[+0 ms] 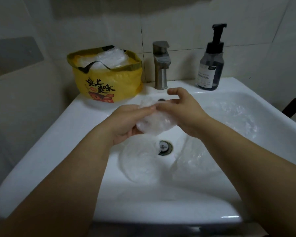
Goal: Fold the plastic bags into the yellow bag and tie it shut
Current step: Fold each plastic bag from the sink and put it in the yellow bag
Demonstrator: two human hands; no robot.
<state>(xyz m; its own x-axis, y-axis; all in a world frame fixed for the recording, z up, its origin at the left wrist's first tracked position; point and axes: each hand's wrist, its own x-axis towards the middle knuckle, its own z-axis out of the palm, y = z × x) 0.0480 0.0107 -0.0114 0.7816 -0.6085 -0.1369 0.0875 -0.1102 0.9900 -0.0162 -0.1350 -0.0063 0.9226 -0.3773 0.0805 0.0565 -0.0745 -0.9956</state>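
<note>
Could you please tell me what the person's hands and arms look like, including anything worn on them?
Both are bare. The left hand and right hand wear no gloves, and no ring shows on the visible fingers. The left forearm and right forearm show no sleeve, watch or bracelet up to the picture's edge.

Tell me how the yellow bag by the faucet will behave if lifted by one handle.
The yellow bag looks like thin crinkled film, so it would probably sag. Stuffed with clear plastic bags, it is likely light. Its open mouth may spill them if tilted.
</note>
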